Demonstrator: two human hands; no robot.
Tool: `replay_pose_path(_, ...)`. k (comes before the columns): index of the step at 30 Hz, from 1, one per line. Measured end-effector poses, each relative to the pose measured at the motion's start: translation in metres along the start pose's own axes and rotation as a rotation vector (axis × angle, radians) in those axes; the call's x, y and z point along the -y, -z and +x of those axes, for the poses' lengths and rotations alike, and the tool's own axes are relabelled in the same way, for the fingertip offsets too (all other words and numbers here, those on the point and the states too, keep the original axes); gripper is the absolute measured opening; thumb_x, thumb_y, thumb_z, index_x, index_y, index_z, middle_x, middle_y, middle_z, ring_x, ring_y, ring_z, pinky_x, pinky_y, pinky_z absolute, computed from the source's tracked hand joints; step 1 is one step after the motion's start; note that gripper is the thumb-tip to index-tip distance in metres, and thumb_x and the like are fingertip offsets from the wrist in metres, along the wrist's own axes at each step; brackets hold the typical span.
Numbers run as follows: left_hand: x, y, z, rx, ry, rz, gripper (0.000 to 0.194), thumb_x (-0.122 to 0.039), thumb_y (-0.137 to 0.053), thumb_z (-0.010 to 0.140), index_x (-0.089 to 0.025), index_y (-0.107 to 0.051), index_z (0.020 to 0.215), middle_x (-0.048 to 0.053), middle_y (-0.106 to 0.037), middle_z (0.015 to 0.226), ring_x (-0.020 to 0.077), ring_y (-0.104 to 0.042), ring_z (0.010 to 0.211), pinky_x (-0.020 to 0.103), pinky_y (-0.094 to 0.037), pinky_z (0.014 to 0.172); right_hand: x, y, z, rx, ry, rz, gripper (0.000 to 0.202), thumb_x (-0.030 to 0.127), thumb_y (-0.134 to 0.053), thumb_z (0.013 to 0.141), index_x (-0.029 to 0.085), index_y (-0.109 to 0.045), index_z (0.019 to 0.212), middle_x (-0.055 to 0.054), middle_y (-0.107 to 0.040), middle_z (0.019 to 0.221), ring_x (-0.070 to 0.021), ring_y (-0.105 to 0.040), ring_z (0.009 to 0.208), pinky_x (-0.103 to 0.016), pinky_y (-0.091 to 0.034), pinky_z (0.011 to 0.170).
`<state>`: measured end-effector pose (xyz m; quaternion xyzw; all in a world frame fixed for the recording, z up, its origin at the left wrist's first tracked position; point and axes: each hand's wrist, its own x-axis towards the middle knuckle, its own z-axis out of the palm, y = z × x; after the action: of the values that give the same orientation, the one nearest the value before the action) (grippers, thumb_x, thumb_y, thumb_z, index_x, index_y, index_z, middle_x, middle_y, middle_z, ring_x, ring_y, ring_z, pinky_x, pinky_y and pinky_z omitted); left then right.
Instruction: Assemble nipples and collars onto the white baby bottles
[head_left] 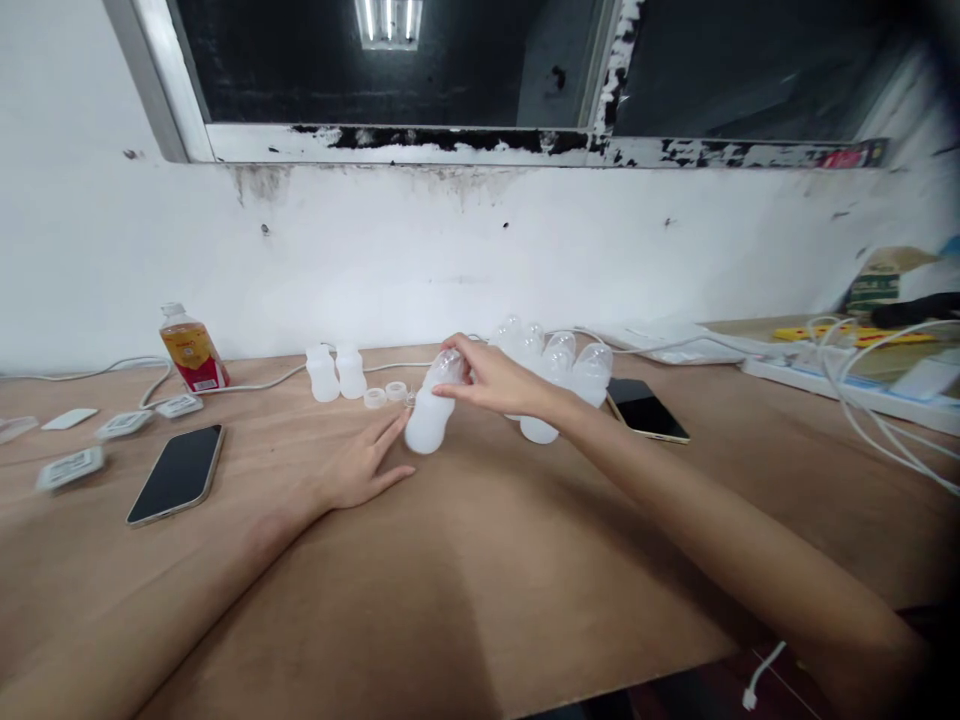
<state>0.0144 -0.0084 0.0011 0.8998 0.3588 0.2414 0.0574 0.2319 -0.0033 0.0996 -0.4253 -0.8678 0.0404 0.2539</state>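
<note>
Right hand: the right hand [495,382] reaches over the brown wooden table [480,580] and pinches the clear domed cap of a small white translucent plastic bottle [431,415] between thumb and fingers.
Bottle position: it is in the middle of the table, nearer to the far edge than to the near one.
Bottle axis: the long axis is tilted, the cap end points up and to the right, the bottom points down and to the left (the bottom seems to be at the table surface, but I cannot tell if it touches).
Left hand: the left hand [360,468] lies flat on the table, palm down, fingers stretched and slightly spread; the fingertips are just beside the bottom of the bottle.
Behind the right hand: a group of similar white bottles with clear domed caps [559,365], standing close together near the far edge.
Uncapped bottles: two white bottles without caps [336,372] stand upright, side by side, at the far edge; their content cannot be seen.
Loose parts: small white rings [385,395] lie between the uncapped pair and the held bottle.
Other things: a black phone [177,474] towards the left edge, a second dark phone [646,409] to the right of the bottle group, a drink bottle with orange label [192,350] at the far left.
</note>
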Motion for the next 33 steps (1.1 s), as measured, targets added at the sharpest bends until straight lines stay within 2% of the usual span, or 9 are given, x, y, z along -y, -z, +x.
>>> replay_pose_path(2, 0.005, -0.005, -0.001, 0.046, -0.009, 0.092, 0.052, -0.042, -0.035, 0.078, -0.018, -0.03, 0.124, 0.007, -0.028, 0.128, 0.0189, -0.032, 0.113, 0.032, -0.026, 0.095, -0.01, 0.005, 0.005, -0.033, -0.058, -0.204, 0.047, 0.044, -0.048, 0.07, 0.012, -0.037, 0.102, -0.007, -0.051, 0.08, -0.0151, -0.048, 0.068, -0.024, -0.035, 0.057)
replay_pose_path(5, 0.01, -0.009, -0.002, 0.079, -0.044, 0.144, 0.041, -0.039, -0.031, 0.081, -0.02, -0.042, 0.116, 0.004, -0.04, 0.12, 0.0158, -0.036, 0.109, 0.03, -0.029, 0.093, -0.019, 0.002, 0.012, -0.045, -0.162, -0.404, 0.042, 0.042, -0.047, 0.071, 0.009, -0.041, 0.096, -0.011, -0.051, 0.085, -0.0185, -0.049, 0.072, -0.026, -0.036, 0.057)
replay_pose_path(9, 0.011, -0.01, -0.001, 0.048, -0.076, 0.155, 0.039, -0.037, -0.031, 0.082, -0.019, -0.046, 0.113, 0.004, -0.043, 0.117, 0.015, -0.037, 0.108, 0.029, -0.03, 0.092, -0.026, -0.012, 0.017, -0.087, -0.279, -0.577, 0.04, 0.037, -0.046, 0.073, 0.007, -0.039, 0.098, -0.014, -0.047, 0.094, -0.0207, -0.05, 0.077, -0.027, -0.038, 0.058)
replay_pose_path(13, 0.009, -0.01, -0.001, 0.053, -0.067, 0.163, 0.039, -0.037, -0.031, 0.082, -0.019, -0.045, 0.113, 0.004, -0.043, 0.117, 0.015, -0.037, 0.107, 0.03, -0.03, 0.093, -0.032, -0.018, 0.017, -0.167, -0.319, -0.738, 0.038, 0.035, -0.045, 0.074, 0.007, -0.04, 0.1, -0.014, -0.047, 0.09, -0.0259, -0.044, 0.087, -0.03, -0.039, 0.059)
replay_pose_path(21, 0.009, -0.008, 0.0, 0.063, -0.064, 0.177, 0.04, -0.037, -0.03, 0.082, -0.017, -0.046, 0.113, 0.005, -0.043, 0.117, 0.0148, -0.037, 0.108, 0.029, -0.03, 0.094, -0.035, -0.015, 0.018, -0.237, -0.286, -0.816, 0.039, 0.032, -0.046, 0.072, -0.002, -0.048, 0.093, -0.019, -0.044, 0.092, -0.0287, -0.035, 0.094, -0.033, -0.035, 0.071)
replay_pose_path(26, 0.006, -0.006, 0.0, 0.075, -0.056, 0.159, 0.041, -0.038, -0.03, 0.082, -0.018, -0.045, 0.114, 0.005, -0.043, 0.117, 0.0144, -0.037, 0.109, 0.028, -0.029, 0.094, -0.023, -0.02, 0.018, -0.383, -0.179, -0.689, 0.051, 0.029, -0.044, 0.074, 0.0, -0.034, 0.115, -0.021, -0.038, 0.108, -0.0307, -0.028, 0.105, -0.04, -0.03, 0.081)
replay_pose_path(28, 0.006, -0.003, -0.002, 0.107, -0.037, 0.15, 0.044, -0.041, -0.03, 0.081, -0.018, -0.041, 0.117, 0.005, -0.04, 0.12, 0.0149, -0.035, 0.111, 0.029, -0.027, 0.095, -0.014, -0.03, 0.011, -0.346, -0.017, -0.59, 0.05, 0.03, -0.039, 0.077, 0.005, -0.032, 0.12, -0.019, -0.031, 0.119, -0.0287, -0.021, 0.113, -0.041, -0.024, 0.089)
replay_pose_path(30, 0.007, 0.002, -0.005, 0.169, -0.027, 0.146, 0.051, -0.046, -0.031, 0.079, -0.018, -0.033, 0.123, 0.005, -0.032, 0.126, 0.0166, -0.029, 0.116, 0.031, -0.024, 0.097, -0.005, -0.046, -0.003, -0.176, 0.14, -0.438, 0.049, 0.036, -0.031, 0.081, 0.009, -0.032, 0.122, -0.014, -0.028, 0.125, -0.0242, -0.017, 0.118, -0.039, -0.019, 0.095)
replay_pose_path(33, 0.009, 0.009, -0.011, 0.285, -0.049, 0.145, 0.062, -0.051, -0.032, 0.077, -0.018, -0.02, 0.128, 0.006, -0.017, 0.133, 0.0186, -0.019, 0.121, 0.034, -0.018, 0.1, 0.0, -0.074, -0.028, 0.116, 0.223, -0.211, 0.059, 0.048, -0.024, 0.081, 0.013, -0.023, 0.128, -0.009, -0.02, 0.131, -0.0217, -0.01, 0.122, -0.038, -0.016, 0.098)
